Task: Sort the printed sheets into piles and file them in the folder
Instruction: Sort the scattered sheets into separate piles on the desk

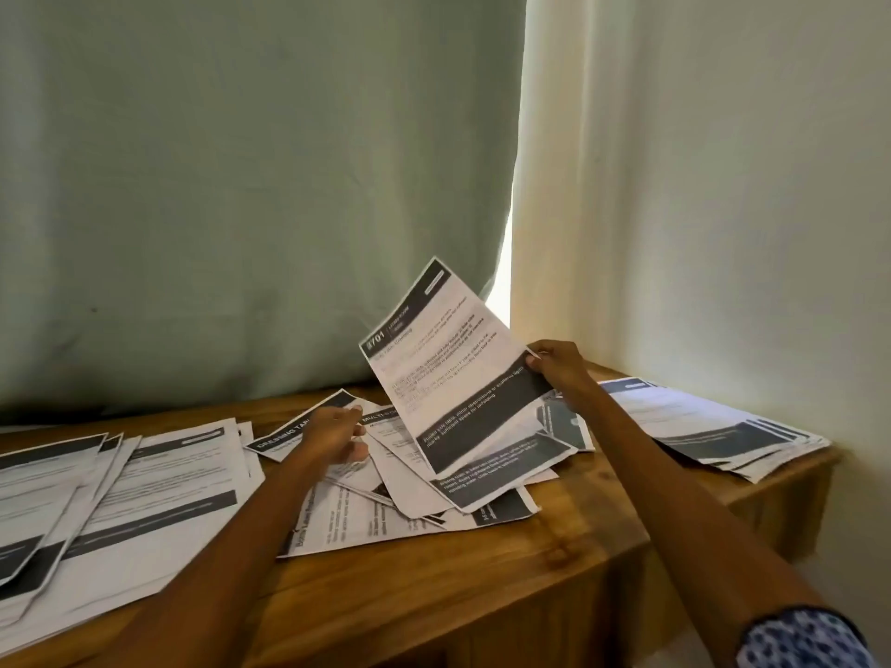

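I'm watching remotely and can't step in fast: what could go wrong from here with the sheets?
The right hand pinches the raised sheet by one edge only, so it may slip or crease. The right pile overhangs the wooden table at its corner and could slide off. The left hand, reaching into the loose middle heap, may scatter it into the left pile.

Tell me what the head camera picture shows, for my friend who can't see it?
A person's right hand holds up a printed sheet above a wooden table strewn with more sheets. The left hand reaches into the loose middle heap.
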